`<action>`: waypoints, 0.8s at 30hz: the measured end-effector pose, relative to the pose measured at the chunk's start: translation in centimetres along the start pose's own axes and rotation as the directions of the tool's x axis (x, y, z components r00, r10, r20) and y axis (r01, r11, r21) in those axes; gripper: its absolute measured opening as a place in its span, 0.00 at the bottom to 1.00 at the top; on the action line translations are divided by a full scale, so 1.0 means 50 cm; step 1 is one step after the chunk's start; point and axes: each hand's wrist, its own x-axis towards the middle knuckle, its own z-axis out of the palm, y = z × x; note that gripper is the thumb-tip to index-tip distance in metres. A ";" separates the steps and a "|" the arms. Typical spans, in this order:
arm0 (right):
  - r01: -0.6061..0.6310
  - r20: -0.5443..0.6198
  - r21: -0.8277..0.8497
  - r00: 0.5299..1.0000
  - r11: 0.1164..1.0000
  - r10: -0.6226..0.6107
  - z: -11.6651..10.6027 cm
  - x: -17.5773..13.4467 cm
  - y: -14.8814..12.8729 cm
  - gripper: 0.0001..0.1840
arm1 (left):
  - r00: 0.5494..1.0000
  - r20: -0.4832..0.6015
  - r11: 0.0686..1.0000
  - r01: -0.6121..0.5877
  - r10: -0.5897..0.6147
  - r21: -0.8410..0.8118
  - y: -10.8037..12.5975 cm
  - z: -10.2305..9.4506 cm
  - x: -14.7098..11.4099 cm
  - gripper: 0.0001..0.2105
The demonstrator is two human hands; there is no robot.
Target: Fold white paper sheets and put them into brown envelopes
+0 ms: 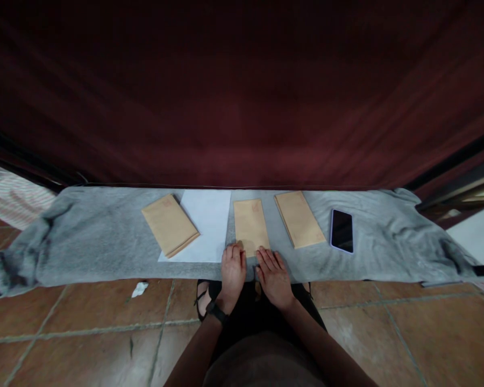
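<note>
A brown paper envelope lies lengthwise in front of me, with a small reddish print near its far right corner. My left hand is at its near left corner, fingers bent and pressed together on the paper. On the near right corner rests my right hand, its fingers stretched out flat. To the left, a stack of brown envelopes partly covers white paper. Another stack of envelopes lies at an angle to the right.
A phone with a dark screen lies beyond the right stack. Grey cloth covers the narrow bench under everything. A dark red panel rises along its far edge. Crumpled white paper is on the tiled floor.
</note>
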 end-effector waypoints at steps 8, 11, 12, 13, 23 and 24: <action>0.001 0.033 -0.051 0.999 0.999 0.001 -0.002 0.001 0.000 0.25 | 0.924 0.305 0.949 -0.282 0.229 0.143 0.027 -0.001 -0.067 0.24; 0.015 0.033 -0.039 0.999 0.999 -0.014 -0.006 -0.002 0.002 0.25 | 0.912 0.334 0.929 -0.315 0.239 0.195 0.028 -0.003 -0.070 0.25; 0.014 0.028 -0.038 1.000 0.999 -0.013 -0.007 -0.004 0.003 0.25 | 0.909 0.339 0.924 -0.323 0.243 0.204 0.028 -0.004 -0.069 0.25; 0.011 0.022 -0.038 1.000 0.999 -0.010 -0.007 -0.006 0.005 0.25 | 0.907 0.342 0.921 -0.329 0.246 0.210 0.028 -0.006 -0.068 0.25; -0.002 -0.003 -0.113 1.000 0.994 0.002 -0.010 -0.025 0.034 0.26 | 0.934 0.305 0.938 -0.260 0.185 0.228 0.040 -0.024 -0.047 0.24; -0.003 -0.007 -0.109 1.000 0.994 0.002 -0.009 -0.025 0.034 0.26 | 0.924 0.319 0.937 -0.283 0.210 0.205 0.044 -0.018 -0.037 0.24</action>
